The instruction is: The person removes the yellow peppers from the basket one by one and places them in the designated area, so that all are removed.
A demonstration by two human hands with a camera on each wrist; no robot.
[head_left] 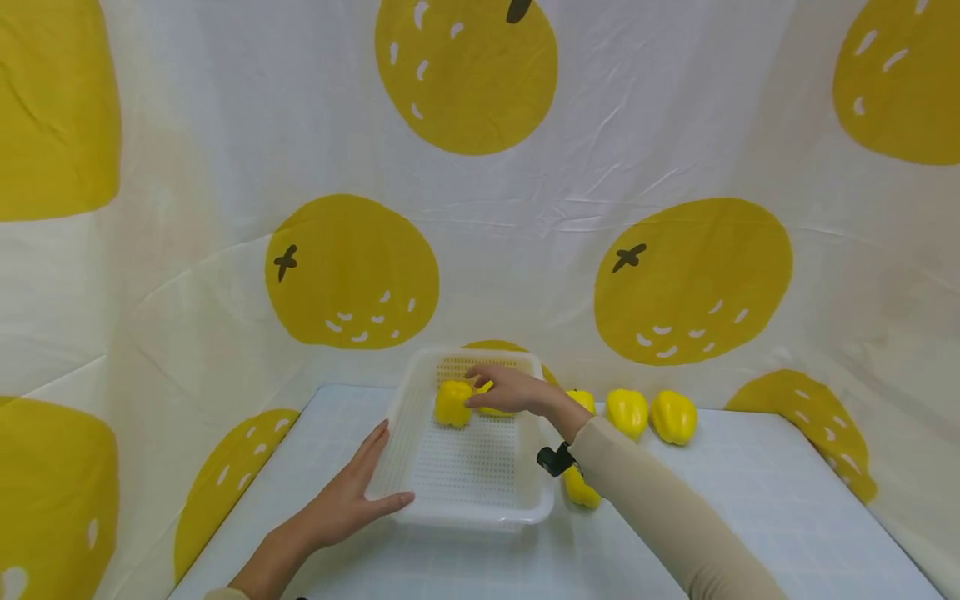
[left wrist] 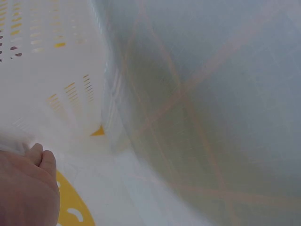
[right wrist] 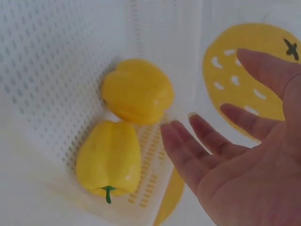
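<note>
My left hand (head_left: 345,500) grips the near left corner of a white perforated plastic basket (head_left: 465,510), thumb along the front rim and fingers at the left side. In the left wrist view, that hand (left wrist: 28,183) shows at the lower left, beside the basket's slotted wall (left wrist: 47,89). Two yellow bell peppers lie in the basket's far end: one pepper (right wrist: 109,157) with a green stem, the other pepper (right wrist: 137,92) touching it. Over them hovers my right hand (head_left: 510,387), fingers spread and holding nothing; the right wrist view shows a gap between its fingertips and the peppers.
Right of the basket, more yellow bell peppers sit on the pale checked tabletop (head_left: 750,492): one pepper (head_left: 627,412), another pepper (head_left: 673,417), and two partly hidden by the right arm. A white curtain (head_left: 510,242) printed with yellow fruit stands behind the table.
</note>
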